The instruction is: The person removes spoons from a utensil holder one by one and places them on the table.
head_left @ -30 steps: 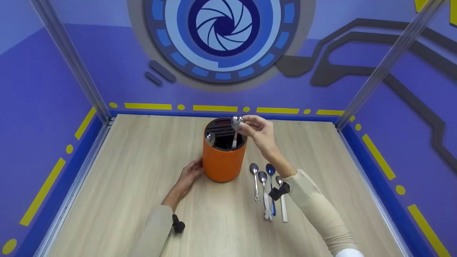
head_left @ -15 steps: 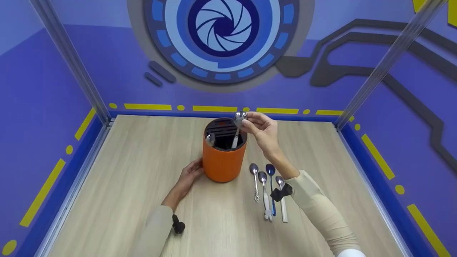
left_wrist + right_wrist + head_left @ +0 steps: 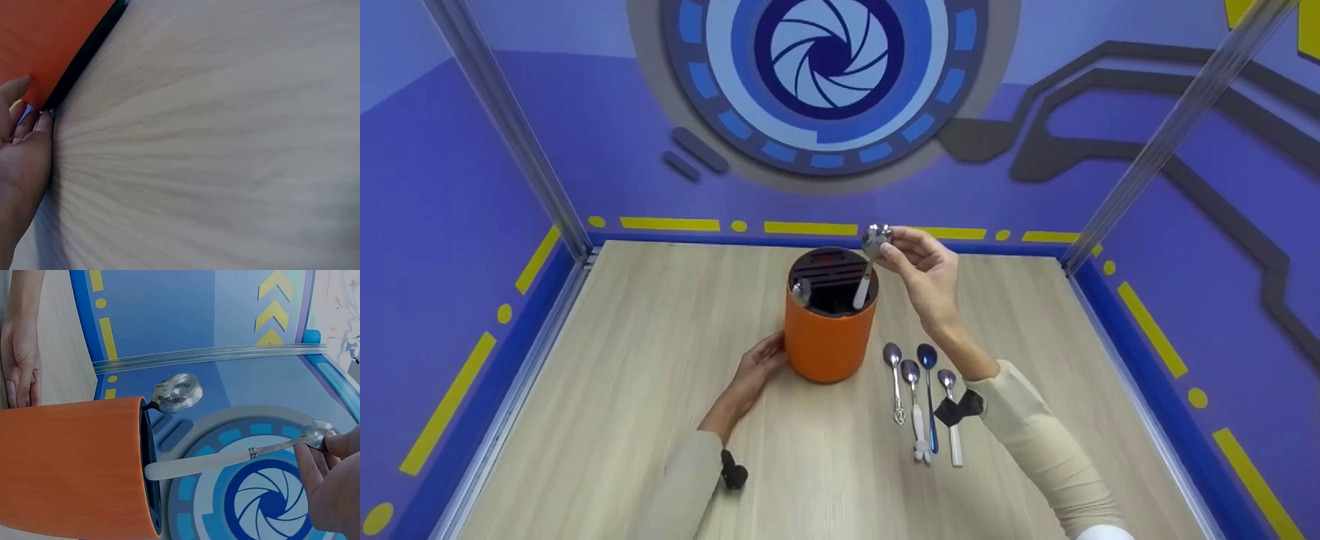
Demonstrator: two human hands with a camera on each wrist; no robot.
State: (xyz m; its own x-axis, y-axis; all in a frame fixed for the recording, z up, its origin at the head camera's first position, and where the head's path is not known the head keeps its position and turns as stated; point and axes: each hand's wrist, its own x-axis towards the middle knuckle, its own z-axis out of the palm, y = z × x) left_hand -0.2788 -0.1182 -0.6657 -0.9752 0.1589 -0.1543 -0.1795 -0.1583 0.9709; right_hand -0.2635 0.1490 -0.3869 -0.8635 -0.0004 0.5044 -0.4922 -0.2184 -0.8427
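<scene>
Clock frame: head view, centred on the orange holder, 12 away from the person.
Right hand (image 3: 931,285): at 2 o'clock, raised above rim level; thumb and fingers pinch a spoon by its bowl.
Held spoon (image 3: 233,459): silver bowl up, pale handle angled down toward 7 o'clock; handle end at the rim's 4 o'clock side. Contact with the rim cannot be told.
Left hand (image 3: 756,371): at 8 o'clock, low on the table; fingers extended, barely bent, touching the holder near its base; no grip on anything.
Orange holder (image 3: 827,349): upright cylinder, black slotted top with a larger opening toward 6 o'clock.
Standing spoon (image 3: 179,392): in the holder, silver bowl projecting above the rim at about 9 o'clock.
Spoon row: four at 4 to 5 o'clock, bowls toward 12, lying side by side. Left to right: ornate silver spoon (image 3: 893,355); figure-ended spoon (image 3: 917,421), white handle; blue spoon (image 3: 927,357); plain white-handled spoon (image 3: 956,446), partly hidden by the black wrist device (image 3: 958,407).
Sleeves: both beige; right sleeve (image 3: 1035,435) from 4 o'clock, left sleeve (image 3: 682,480) from 7.
Table (image 3: 660,322): pale wood grain.
Back wall (image 3: 607,135): blue-purple, round aperture motif at 12, yellow dashes along its foot.
</scene>
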